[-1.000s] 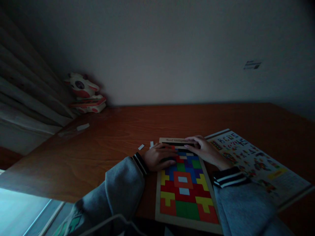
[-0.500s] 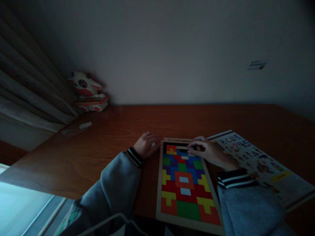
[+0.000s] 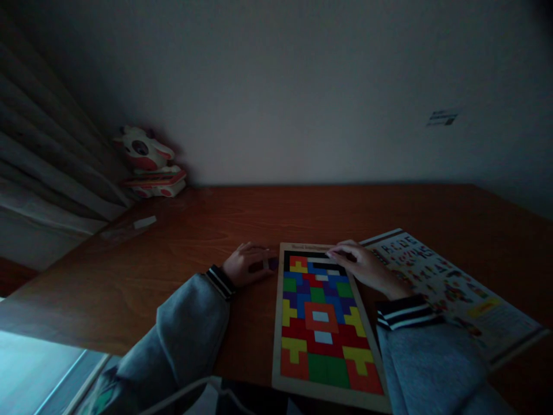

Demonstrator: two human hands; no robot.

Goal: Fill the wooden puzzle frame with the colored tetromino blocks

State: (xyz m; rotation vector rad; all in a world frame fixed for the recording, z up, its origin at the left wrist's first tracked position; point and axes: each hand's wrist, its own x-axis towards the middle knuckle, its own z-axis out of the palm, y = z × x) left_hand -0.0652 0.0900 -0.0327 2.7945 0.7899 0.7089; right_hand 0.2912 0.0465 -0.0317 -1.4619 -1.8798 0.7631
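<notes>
A wooden block puzzle board (image 3: 277, 323) lies on the table, filled with red, yellow, green, blue, purple and white pieces; a dark gap shows along its top end. Just left of the board is my left hand (image 3: 247, 265), thumb and fingers curled round a small purple puzzle piece (image 3: 273, 263). My right hand (image 3: 360, 265) reaches over the board's upper right corner. Its thumb and fingertips are drawn together at the dark gap, and what they pinch, if anything, is too dim to make out.
A printed pattern sheet (image 3: 453, 288) lies to the right, partly under my right forearm. At the far left stands a cow-shaped toy (image 3: 149, 161) by the curtain (image 3: 52, 138). A pale cable (image 3: 185, 392) crosses near my lap.
My left hand has drawn left, away from the board's edge, and the purple piece now shows at its fingertips. My right fingers have closed together near the board's top.
</notes>
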